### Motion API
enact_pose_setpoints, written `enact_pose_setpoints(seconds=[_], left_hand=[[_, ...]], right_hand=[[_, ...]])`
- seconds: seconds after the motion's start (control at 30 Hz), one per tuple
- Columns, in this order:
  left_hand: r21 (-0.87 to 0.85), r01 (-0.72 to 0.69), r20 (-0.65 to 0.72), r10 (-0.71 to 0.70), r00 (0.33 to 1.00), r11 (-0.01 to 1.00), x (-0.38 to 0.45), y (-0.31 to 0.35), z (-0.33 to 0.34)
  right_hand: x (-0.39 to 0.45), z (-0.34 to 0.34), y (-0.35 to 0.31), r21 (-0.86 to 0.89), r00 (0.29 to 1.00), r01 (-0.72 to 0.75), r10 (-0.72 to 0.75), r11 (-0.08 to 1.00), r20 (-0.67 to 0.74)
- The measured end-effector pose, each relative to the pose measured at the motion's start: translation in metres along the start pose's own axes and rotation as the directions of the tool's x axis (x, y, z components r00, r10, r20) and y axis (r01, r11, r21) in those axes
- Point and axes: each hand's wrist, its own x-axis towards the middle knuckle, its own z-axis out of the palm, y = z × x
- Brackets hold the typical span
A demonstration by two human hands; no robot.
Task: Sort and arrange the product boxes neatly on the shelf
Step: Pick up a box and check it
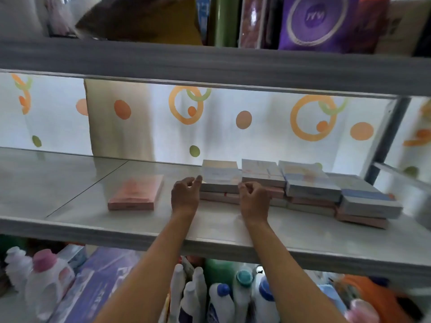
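Four stacks of product boxes [291,187] stood in a row on the right part of the middle shelf [70,220], against the patterned backing. One pink box [136,195] lay flat and apart, well to the left. The left hand [185,194] rested at the left edge of the leftmost stack [220,180], its fingers loosely curled and touching the side. The right hand [254,199] was at the front of that stack, fingers curled; whether it pinched a box could not be told. Bottles [242,292] stood below.
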Motion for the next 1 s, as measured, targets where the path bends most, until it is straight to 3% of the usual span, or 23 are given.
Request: enact_pose_setpoints(seconds=[0.23,0.43,0.63,0.8,1.0], left_hand=[[0.270,0.065,0.129,-0.103,0.986,0.961,0.007,0.000,0.007],[0.295,0.081,0.122,-0.121,0.985,0.952,0.009,-0.002,0.009],[0.140,0.138,0.129,-0.156,0.979,0.981,0.004,0.006,0.003],[-0.103,0.172,0.100,-0.162,0.982,0.980,-0.004,0.010,-0.010],[-0.308,0.200,0.084,-0.183,0.980,0.930,-0.008,0.010,-0.014]], right_hand=[[0.003,0.002,0.006,-0.071,0.999,0.038,-0.036,0.997,0.032],[-0.002,-0.002,0.004,-0.055,0.997,0.040,-0.036,0.998,0.064],[-0.001,-0.006,0.006,0.023,0.991,-0.045,0.041,0.999,0.126],[-0.003,-0.009,0.002,0.188,0.984,-0.089,0.057,0.978,0.169],[-0.001,-0.006,0.006,0.138,0.985,-0.078,0.055,0.987,0.166]])
